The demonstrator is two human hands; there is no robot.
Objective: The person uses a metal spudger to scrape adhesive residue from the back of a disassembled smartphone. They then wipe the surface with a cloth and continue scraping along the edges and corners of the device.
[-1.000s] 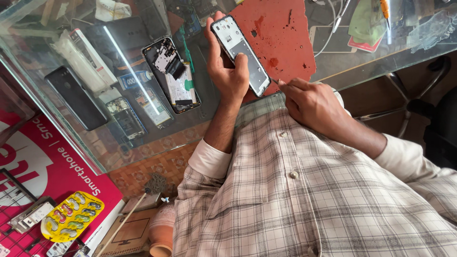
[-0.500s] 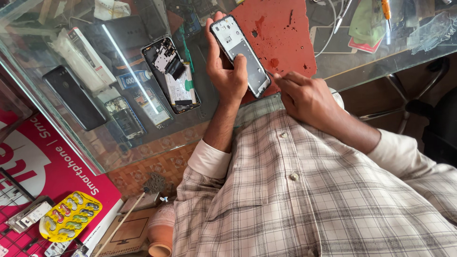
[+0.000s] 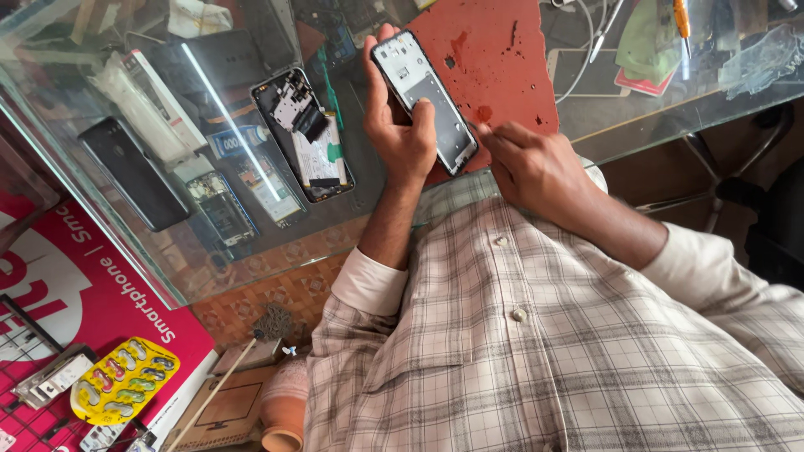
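A glass-topped counter (image 3: 502,180) fills the upper half of the frame, with a red work mat (image 3: 502,59) at top centre and an opened phone with its insides bare (image 3: 303,134) lying to the left of it, a dark phone (image 3: 134,172) farther left. Over the mat the left hand (image 3: 400,134) holds up a stripped phone frame (image 3: 425,100), fingers wrapped round its back and the thumb pressed across its lower face, so the grip is closed firm on it. The right hand (image 3: 532,167) comes in from the right, fingers pinched together at the frame's lower corner; whether they hold a small tool or part, I cannot tell. Both forearms rise from a checked shirt (image 3: 544,351), the left wrist bent back, the right curled inward. For work this fine I would judge it best to keep the frame steady against the palm and move only the fingertips at that corner. A yellow blister tray (image 3: 126,389) sits at lower left.
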